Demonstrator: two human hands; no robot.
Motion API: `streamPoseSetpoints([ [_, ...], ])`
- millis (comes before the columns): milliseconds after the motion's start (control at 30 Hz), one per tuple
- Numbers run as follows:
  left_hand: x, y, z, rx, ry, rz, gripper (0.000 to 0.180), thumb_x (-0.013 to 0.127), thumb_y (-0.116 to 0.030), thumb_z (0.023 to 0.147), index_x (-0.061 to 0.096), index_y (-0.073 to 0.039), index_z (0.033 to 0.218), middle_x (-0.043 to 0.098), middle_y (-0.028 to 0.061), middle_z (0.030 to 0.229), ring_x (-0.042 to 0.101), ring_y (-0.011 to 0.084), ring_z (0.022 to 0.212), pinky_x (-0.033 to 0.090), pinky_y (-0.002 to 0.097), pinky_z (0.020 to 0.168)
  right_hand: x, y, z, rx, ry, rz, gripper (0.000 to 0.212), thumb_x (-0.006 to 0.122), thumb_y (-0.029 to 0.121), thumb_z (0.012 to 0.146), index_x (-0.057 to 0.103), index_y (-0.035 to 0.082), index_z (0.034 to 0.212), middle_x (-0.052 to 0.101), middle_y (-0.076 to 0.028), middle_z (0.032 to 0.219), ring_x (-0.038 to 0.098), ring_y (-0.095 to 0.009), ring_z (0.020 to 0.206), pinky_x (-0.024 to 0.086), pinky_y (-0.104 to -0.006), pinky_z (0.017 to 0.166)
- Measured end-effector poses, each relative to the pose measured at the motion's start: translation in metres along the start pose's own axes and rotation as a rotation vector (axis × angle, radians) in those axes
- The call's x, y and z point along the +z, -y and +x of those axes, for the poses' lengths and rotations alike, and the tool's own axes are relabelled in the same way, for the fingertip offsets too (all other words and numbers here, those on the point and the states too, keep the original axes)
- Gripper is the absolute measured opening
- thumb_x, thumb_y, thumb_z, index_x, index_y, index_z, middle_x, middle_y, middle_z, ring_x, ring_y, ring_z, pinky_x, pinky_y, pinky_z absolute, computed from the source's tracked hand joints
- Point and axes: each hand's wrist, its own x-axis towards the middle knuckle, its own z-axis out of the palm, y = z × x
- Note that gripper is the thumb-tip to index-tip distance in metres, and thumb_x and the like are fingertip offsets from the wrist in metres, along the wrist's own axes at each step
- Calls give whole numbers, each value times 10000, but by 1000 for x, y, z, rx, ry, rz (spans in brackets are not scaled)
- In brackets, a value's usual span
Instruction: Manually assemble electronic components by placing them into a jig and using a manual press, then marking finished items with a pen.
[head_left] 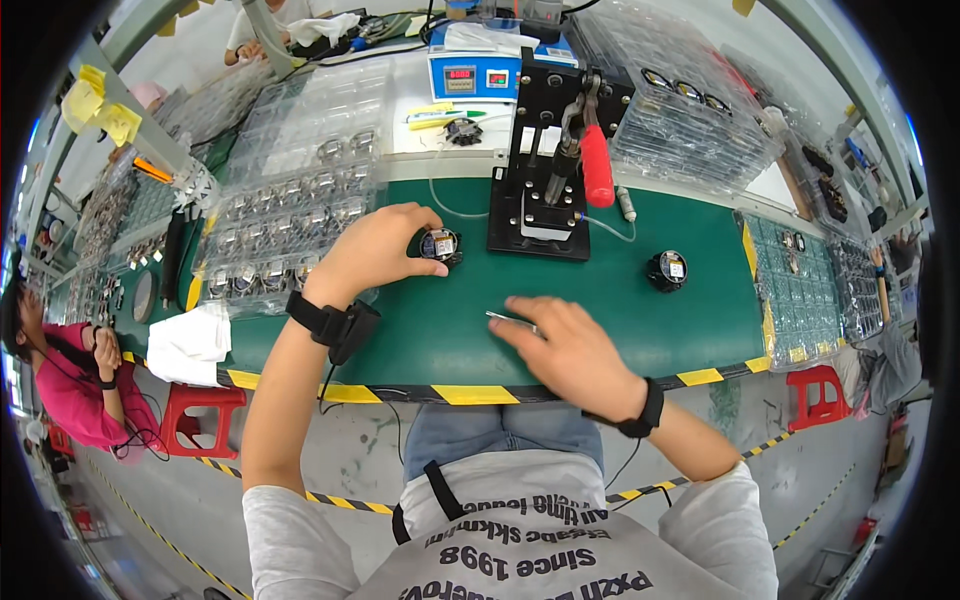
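Note:
My left hand (378,250) is closed around a small round black part (439,246) with a pale label on its face, gripping it between thumb and fingers at the green mat. My right hand (575,340) lies low over the mat and pinches a slim metal tool (512,321), apparently tweezers, whose tip points left. A second round black part with a pale label (670,270) stands on the mat to the right, apart from both hands. Behind my hands is a black hand press (545,200) with a red lever handle (596,165).
Clear plastic trays (290,215) of round parts fill the left side. Stacked clear trays (690,110) stand at the back right, near a blue control box (470,75). A white cloth (190,345) hangs over the front edge. Another person (90,370) sits at far left.

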Motion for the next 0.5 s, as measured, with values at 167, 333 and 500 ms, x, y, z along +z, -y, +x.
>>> streamPoseSetpoints([
  [167,-11,-19,9,-65,6,-51,534,798,-178,672,593,-43,1146,641,130,1063,615,270,1002,496,343,859,-6,-34,14,199,116,61,269,638,0,770,624,74,1028,605,-75,1039,590,-188,934,488,-310,802],
  [333,-12,-25,21,2,-324,-603,538,763,-19,681,570,-24,1184,634,80,1079,624,175,966,514,285,839,-37,-44,48,336,-74,749,139,612,29,858,634,48,994,613,-93,966,598,-153,883,491,-274,754],
  [500,3,-30,36,0,-387,-1182,605,741,46,696,525,-35,1256,606,68,1103,602,108,882,519,252,779,-33,-59,54,267,-207,1263,120,570,-4,892,631,5,994,612,-111,974,599,-153,867,493,-275,750],
])
